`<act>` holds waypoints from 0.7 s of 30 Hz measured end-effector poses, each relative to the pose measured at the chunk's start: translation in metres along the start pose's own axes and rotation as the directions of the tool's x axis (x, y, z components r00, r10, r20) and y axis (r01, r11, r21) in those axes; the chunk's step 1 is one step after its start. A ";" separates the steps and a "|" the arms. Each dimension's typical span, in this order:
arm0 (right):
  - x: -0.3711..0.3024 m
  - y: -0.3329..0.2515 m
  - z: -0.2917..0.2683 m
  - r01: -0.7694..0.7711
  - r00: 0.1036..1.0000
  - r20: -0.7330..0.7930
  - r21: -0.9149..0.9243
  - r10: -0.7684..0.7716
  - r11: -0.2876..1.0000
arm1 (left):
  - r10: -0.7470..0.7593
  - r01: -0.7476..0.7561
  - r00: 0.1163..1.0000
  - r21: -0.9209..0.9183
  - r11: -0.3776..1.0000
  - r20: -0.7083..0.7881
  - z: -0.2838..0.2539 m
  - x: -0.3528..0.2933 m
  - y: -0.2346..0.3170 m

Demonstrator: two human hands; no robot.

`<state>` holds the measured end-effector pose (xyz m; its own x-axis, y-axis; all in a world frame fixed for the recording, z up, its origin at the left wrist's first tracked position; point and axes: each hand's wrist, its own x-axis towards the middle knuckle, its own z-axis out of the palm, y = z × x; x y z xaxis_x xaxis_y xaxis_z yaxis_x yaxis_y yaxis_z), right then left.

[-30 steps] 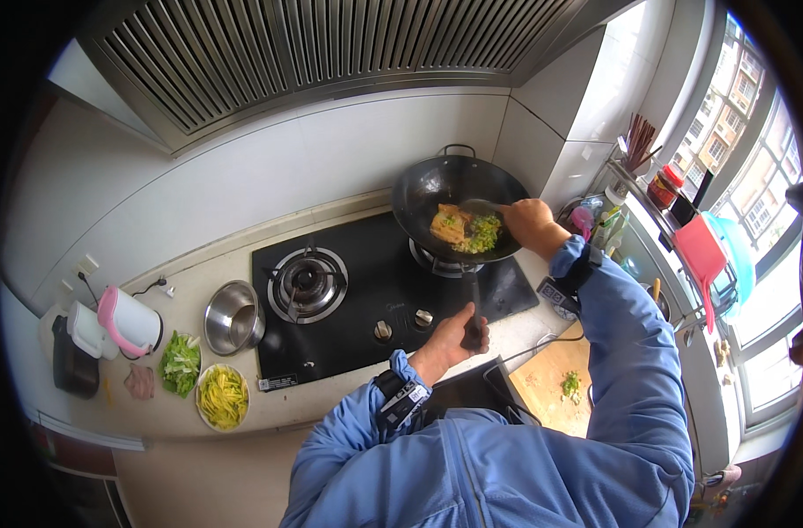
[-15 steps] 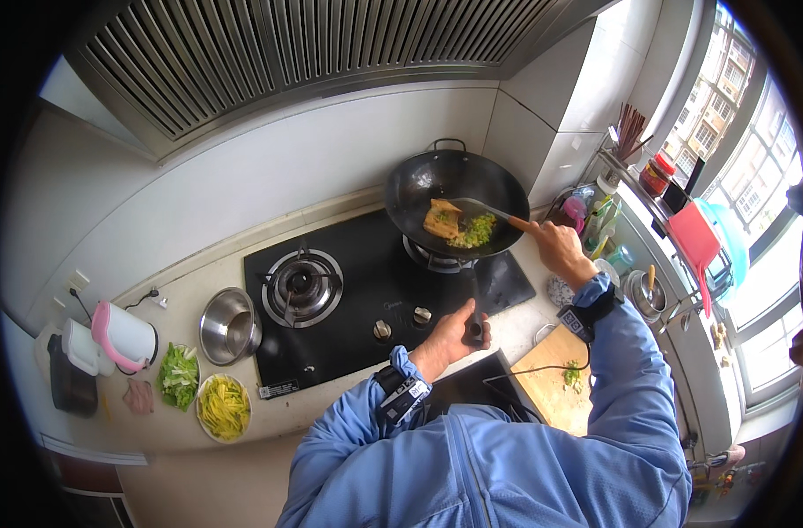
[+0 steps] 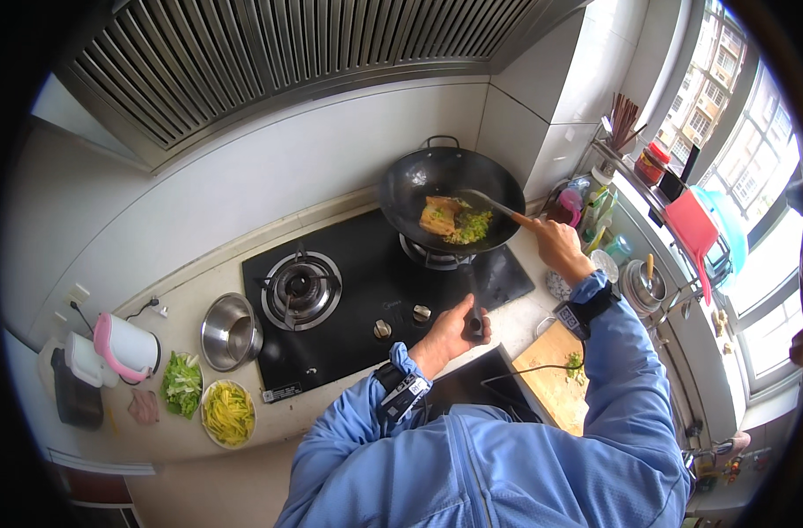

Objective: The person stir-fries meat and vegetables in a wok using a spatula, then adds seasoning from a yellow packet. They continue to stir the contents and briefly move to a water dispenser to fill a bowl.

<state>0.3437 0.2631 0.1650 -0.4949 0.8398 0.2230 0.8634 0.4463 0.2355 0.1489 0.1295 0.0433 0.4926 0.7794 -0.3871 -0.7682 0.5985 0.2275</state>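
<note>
Left hand (image 3: pixel 450 337): curled firmly round the wok handle (image 3: pixel 472 286); the wok (image 3: pixel 416 172) stands beyond this hand on the hob (image 3: pixel 357 326). Right hand (image 3: pixel 562 248): closed on a wooden-handled spatula (image 3: pixel 500 207), its far end in the wok among golden-brown food (image 3: pixel 438 217) and chopped greens (image 3: pixel 474 228), left of that hand. Worktop (image 3: pixel 186 286) left of both hands: steel bowl (image 3: pixel 229 332).

The wok (image 3: pixel 415 180) looks dark, dully shining metal with a smooth handle (image 3: pixel 474 289), the spatula (image 3: pixel 487 200) metal with a wooden grip (image 3: pixel 523 220), the cooktop (image 3: pixel 331 352) glossy and glass-like, the bowl (image 3: pixel 231 332) polished metal, the hood (image 3: pixel 296 53) ribbed metal, the board (image 3: pixel 562 403) matt wood, the jacket (image 3: pixel 560 458) matt cloth.
</note>
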 end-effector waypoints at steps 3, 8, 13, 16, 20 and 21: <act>-0.012 -0.004 -0.020 -0.020 0.999 0.052 0.081 0.016 0.997 | -0.016 0.016 1.000 0.011 1.000 -0.002 0.000 0.000 0.000; -0.027 -0.011 -0.039 -0.043 0.998 0.058 0.096 0.037 0.994 | -0.017 0.017 1.000 0.040 0.999 -0.021 -0.001 -0.002 0.000; -0.020 -0.016 -0.025 -0.055 0.994 -0.082 0.138 0.067 0.989 | -0.007 0.008 0.999 0.032 0.999 -0.048 0.001 -0.002 0.000; -0.003 -0.019 -0.013 -0.051 0.995 -0.070 0.316 0.077 0.947 | -0.002 0.003 1.000 0.113 0.994 -0.009 -0.001 -0.002 0.001; 0.025 -0.027 0.002 -0.191 0.980 0.053 0.530 0.192 0.826 | -0.026 0.027 1.000 0.063 0.998 -0.009 -0.003 -0.001 0.001; 0.030 -0.026 0.005 -0.204 0.979 0.088 0.517 0.186 0.832 | -0.024 0.025 1.000 0.066 0.998 -0.007 -0.003 -0.001 0.001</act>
<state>0.3065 0.2782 0.1606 -0.3156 0.9319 0.1790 0.8697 0.3595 -0.3383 0.1467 0.1289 0.0406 0.5083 0.7635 -0.3983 -0.7271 0.6284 0.2765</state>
